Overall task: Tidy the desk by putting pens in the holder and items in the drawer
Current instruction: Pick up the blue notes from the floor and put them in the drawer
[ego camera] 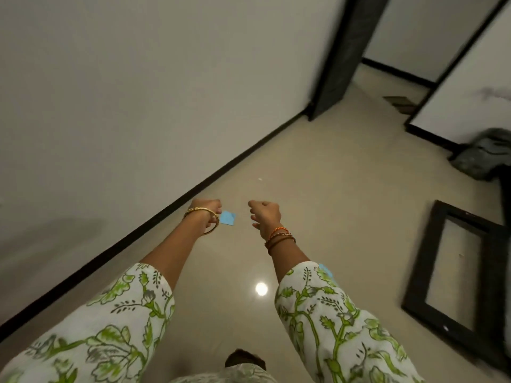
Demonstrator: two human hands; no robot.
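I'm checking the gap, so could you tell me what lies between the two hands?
In the head view, a small blue paper at the left hand; then bare floor to the right hand.

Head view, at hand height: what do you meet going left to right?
Grey wall → left hand with gold bangle → small blue paper square → right hand → beige glossy floor → black rectangular frame.

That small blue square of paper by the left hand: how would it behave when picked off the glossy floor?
The small blue paper square looks thin and flat, so probably very light and floppy. On the glossy beige floor it would likely slide rather than lift, so the left hand may need a fingernail under an edge.
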